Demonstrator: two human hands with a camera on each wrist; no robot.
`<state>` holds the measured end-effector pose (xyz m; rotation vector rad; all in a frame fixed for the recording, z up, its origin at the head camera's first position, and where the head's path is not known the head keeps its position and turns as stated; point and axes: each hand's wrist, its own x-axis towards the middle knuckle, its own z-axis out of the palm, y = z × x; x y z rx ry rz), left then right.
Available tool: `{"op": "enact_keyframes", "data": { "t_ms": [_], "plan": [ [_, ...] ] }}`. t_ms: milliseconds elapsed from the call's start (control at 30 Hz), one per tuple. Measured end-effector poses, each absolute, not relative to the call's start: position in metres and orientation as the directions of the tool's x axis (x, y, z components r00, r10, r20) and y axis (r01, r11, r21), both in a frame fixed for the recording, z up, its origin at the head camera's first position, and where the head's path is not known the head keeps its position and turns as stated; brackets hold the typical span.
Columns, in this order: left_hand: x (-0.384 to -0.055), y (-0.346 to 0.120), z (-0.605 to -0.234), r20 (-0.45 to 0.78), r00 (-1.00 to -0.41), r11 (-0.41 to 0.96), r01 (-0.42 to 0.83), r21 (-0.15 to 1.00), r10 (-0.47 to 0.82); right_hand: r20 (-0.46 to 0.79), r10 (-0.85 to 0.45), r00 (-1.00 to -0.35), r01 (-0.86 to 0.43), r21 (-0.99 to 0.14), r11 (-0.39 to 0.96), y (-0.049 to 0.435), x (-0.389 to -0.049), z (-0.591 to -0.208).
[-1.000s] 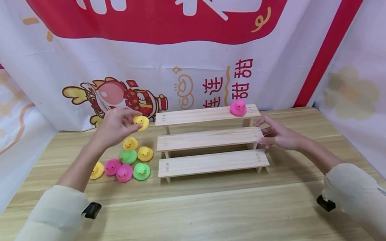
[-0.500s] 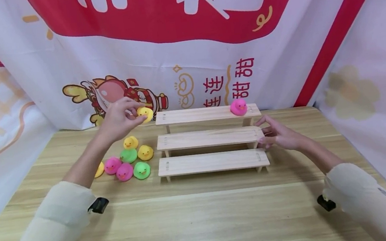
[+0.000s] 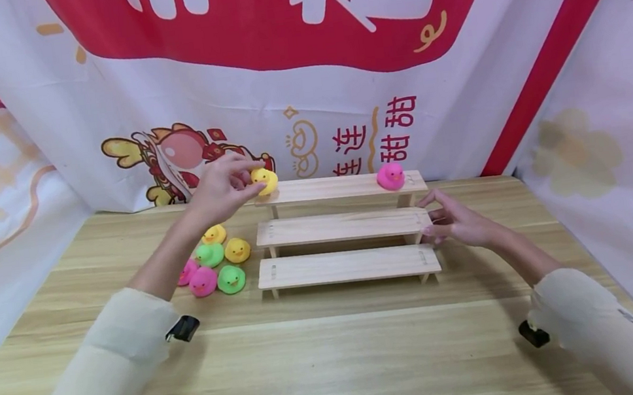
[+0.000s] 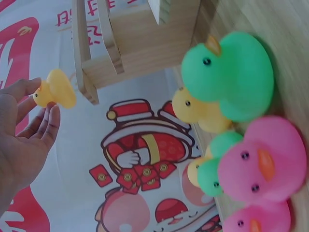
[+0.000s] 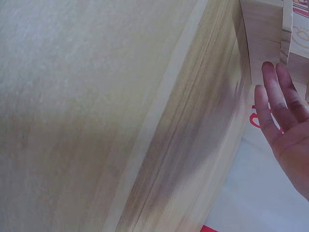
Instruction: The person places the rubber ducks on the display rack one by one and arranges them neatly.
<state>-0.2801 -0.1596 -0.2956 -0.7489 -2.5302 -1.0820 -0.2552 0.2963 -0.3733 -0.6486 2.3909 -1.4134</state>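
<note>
My left hand [image 3: 224,192] pinches a yellow rubber duck [image 3: 264,181] between thumb and fingertips at the left end of the top shelf. In the left wrist view, a gap shows between this duck [image 4: 60,88] and the wooden three-tier stand [image 4: 89,77]. On the stand's top tier [image 3: 321,188], towards the right end, sits a pink rubber duck [image 3: 391,176]. My right hand [image 3: 458,219] touches the stand's right side by the middle tier [image 3: 344,226]. Its fingers [image 5: 275,92] look fairly straight in the right wrist view; the thumb is hidden there.
Left of the stand, several yellow, green and pink ducks cluster on the wooden table [image 3: 337,366], among them a green duck [image 3: 232,279] and a pink duck [image 3: 204,282]. My left forearm covers part of the group. A printed cloth [image 3: 303,87] hangs behind.
My left hand has carried the yellow duck up and to the right, from beside the stand to the top tier's left end. The right hand has stayed put.
</note>
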Motion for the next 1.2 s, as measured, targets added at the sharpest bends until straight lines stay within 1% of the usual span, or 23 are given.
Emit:
{"op": "enact_keyframes", "data": {
  "t_ms": [367, 633, 900, 1200],
  "plan": [
    [-0.285, -0.137, -0.295, 0.48, -0.789, 0.513, 0.614, 0.6, 0.384, -0.003, -0.518, -0.855, -0.246, -0.878, 0.411, 0.295, -0.257, -0.374],
    [-0.285, -0.119, -0.296, 0.447, -0.799, 0.516, 0.601, 0.611, 0.402, -0.007, -0.509, -0.861, -0.236, -0.88, 0.412, 0.296, -0.256, -0.374],
    [-0.286, -0.105, -0.296, 0.479, -0.776, 0.488, 0.63, 0.604, 0.41, 0.014, -0.525, -0.851, -0.265, -0.874, 0.407, 0.296, -0.257, -0.376],
    [-0.29, -0.091, -0.298, 0.453, -0.784, 0.469, 0.618, 0.63, 0.425, 0.0, -0.519, -0.855, -0.236, -0.89, 0.389, 0.297, -0.256, -0.376]
  ]
}}
